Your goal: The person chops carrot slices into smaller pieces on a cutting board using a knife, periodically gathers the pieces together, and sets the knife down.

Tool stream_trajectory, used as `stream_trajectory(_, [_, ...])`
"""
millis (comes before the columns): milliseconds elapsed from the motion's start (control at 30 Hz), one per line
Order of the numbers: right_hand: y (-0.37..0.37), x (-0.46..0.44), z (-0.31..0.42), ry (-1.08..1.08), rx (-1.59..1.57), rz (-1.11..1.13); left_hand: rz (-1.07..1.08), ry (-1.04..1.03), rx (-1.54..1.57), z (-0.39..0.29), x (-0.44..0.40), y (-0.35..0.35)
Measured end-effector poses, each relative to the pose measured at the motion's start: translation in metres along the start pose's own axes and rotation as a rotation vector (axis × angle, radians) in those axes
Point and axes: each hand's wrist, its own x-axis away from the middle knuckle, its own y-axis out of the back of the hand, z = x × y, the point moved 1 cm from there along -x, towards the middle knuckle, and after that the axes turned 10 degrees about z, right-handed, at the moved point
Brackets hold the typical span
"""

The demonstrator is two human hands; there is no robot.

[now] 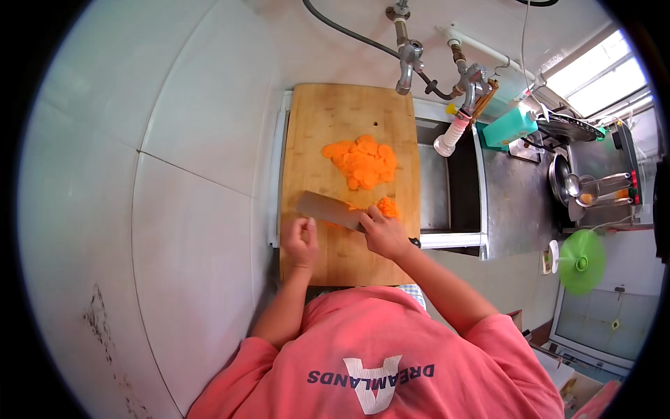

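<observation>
My right hand [384, 232] is wrapped round the handle of a cleaver [328, 209], whose wide blade points left across a wooden cutting board [335, 262]. Just below the blade's left end is my left hand [300, 242], closed with its fingers curled together; whatever they may hold is hidden. A pile of thin orange carrot slices [363, 164] lies on the board beyond the blade. Close to my right knuckles sits a small heap of finely cut carrot [387, 207], and some orange bits show along the blade.
A tiled wall [195, 153] rises close on the left. Right of the board is a sink [434, 181], with taps [471, 80] and a white-and-pink spout [452, 136] above. A teal bottle [511, 128], pans [558, 174] and a green fan [582, 262] stand farther right.
</observation>
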Motion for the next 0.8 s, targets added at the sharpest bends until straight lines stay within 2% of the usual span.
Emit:
stream_trajectory(67, [0.008, 0.006, -0.005, 0.079, 0.086, 0.018, -0.128, -0.026, -0.013, 0.002, -0.023, 0.016])
stream_trajectory(200, [0.012, 0.018, -0.014, 0.187, 0.201, 0.084, -0.049, -0.036, 0.013, -0.03, -0.067, 0.033])
stream_trajectory(267, [0.007, 0.02, -0.013, 0.263, 0.241, 0.062, 0.376, -0.136, -0.185, -0.038, -0.077, 0.023])
stream_trajectory(300, [0.005, 0.02, -0.009, 0.266, 0.239, 0.061, 0.374, -0.134, -0.189, -0.043, -0.072, 0.018])
stream_trajectory(367, [0.005, 0.018, -0.001, 0.313, 0.233, -0.017, 0.612, -0.139, -0.388, -0.048, -0.058, 0.003])
stream_trajectory(400, [0.004, 0.017, 0.0, 0.313, 0.233, -0.019, 0.611, -0.14, -0.389, -0.046, -0.056, 0.0])
stream_trajectory(467, [0.002, 0.017, 0.002, 0.341, 0.219, -0.035, 0.762, 0.026, -0.429, -0.037, -0.053, -0.007])
stream_trajectory(600, [-0.002, 0.016, 0.001, 0.366, 0.225, -0.016, 0.772, 0.027, -0.504, -0.041, -0.059, -0.009])
stream_trajectory(700, [0.002, 0.016, 0.006, 0.372, 0.243, -0.004, 0.712, -0.026, -0.537, -0.032, -0.059, -0.016])
stream_trajectory(800, [0.009, 0.021, 0.01, 0.378, 0.269, 0.049, 0.613, 0.016, -0.479, -0.025, -0.064, -0.021])
